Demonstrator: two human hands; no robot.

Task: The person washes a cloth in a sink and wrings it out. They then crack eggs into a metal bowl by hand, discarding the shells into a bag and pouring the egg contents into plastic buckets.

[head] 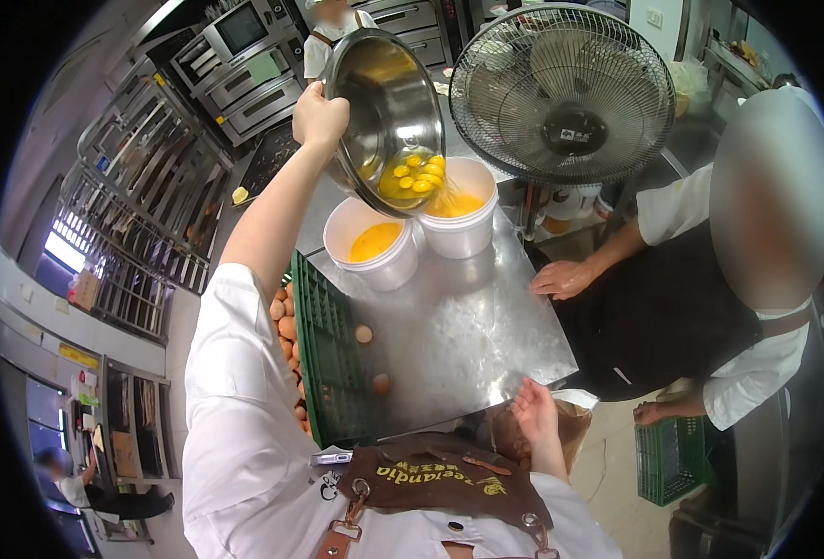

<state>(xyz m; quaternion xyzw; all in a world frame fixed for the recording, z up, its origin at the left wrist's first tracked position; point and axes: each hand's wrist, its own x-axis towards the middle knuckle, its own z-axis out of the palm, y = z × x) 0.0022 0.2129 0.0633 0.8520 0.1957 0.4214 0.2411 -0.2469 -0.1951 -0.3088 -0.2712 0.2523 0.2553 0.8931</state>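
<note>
My left hand (321,115) grips the rim of a large stainless steel mixing bowl (370,91), raised and tipped steeply. Several whole egg yolks (415,173) in clear egg white lie at its lower lip. A stream of egg runs from the lip into the right white plastic bucket (459,234), which has yellow egg inside. Beside it the left white plastic bucket (384,269) also contains yellow egg. Both buckets stand on the stainless steel table (454,328). My right hand (534,411) is near the table's front corner, fingers loosely curled, with nothing in it.
A green plastic crate (324,349) of brown eggs (287,327) stands at left. Two eggs or shells (363,334) lie beside it. A large fan (565,98) stands behind. At right, a co-worker's hand (567,279) touches the table edge; their other holds a green crate (670,458).
</note>
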